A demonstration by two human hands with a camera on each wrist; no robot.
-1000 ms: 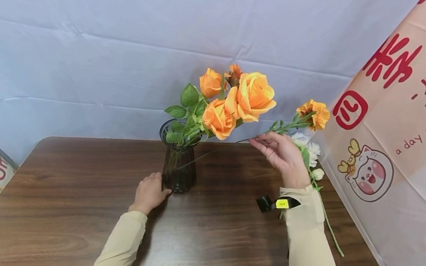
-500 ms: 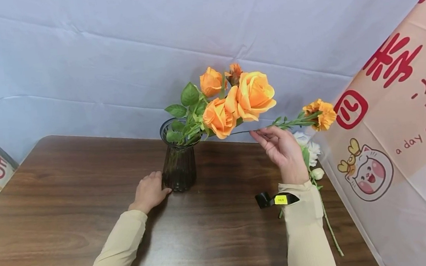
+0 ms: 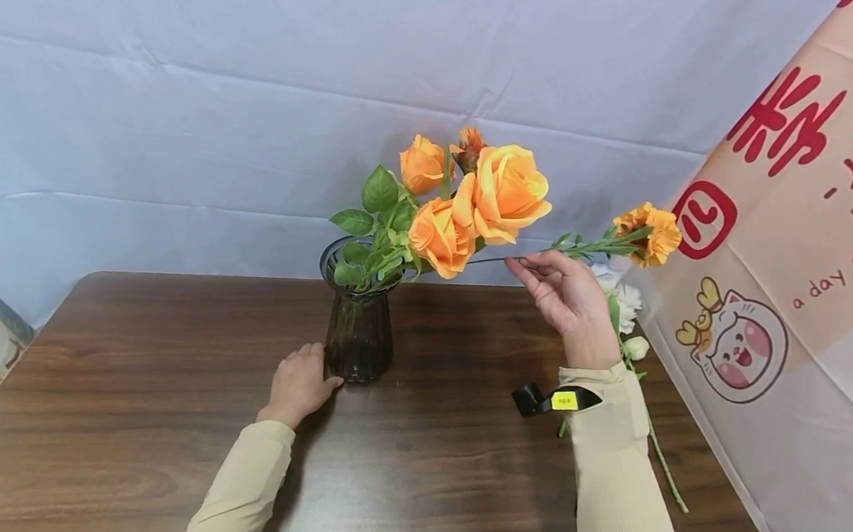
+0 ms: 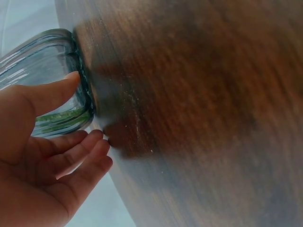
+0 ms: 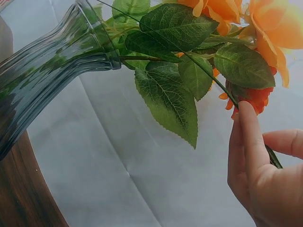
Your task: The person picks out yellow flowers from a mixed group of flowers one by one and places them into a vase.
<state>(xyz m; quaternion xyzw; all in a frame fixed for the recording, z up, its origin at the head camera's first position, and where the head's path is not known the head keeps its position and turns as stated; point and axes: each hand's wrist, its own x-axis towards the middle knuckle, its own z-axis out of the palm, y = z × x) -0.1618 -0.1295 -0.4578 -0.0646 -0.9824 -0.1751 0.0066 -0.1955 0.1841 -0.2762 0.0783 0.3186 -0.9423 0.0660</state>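
Note:
A dark ribbed glass vase (image 3: pixel 360 342) stands upright on the table, holding several orange roses (image 3: pixel 509 194) that lean right. My left hand (image 3: pixel 297 389) holds the vase low at its base; in the left wrist view the thumb (image 4: pixel 57 94) lies on the glass and the fingers bend round the other side. My right hand (image 3: pixel 571 309) pinches the thin stem of a ruffled orange flower (image 3: pixel 650 236) between thumb and fingers. Its bloom points right. In the right wrist view the bare stem (image 5: pixel 208 73) runs across the rose leaves (image 5: pixel 165 97) towards the vase mouth (image 5: pixel 102 35).
White flowers (image 3: pixel 628 304) with long green stems (image 3: pixel 663 460) lie along the table's right side, partly behind the right arm. A pale cloth wall (image 3: pixel 233 106) rises behind the brown wooden table (image 3: pixel 143 388). A printed banner (image 3: pixel 807 228) hangs at the right.
My right hand has risen slightly and the orange flower has shifted right and swung lower. Its stem has gone from slanting across the vase front to nearly level at rim height. My left hand stays put.

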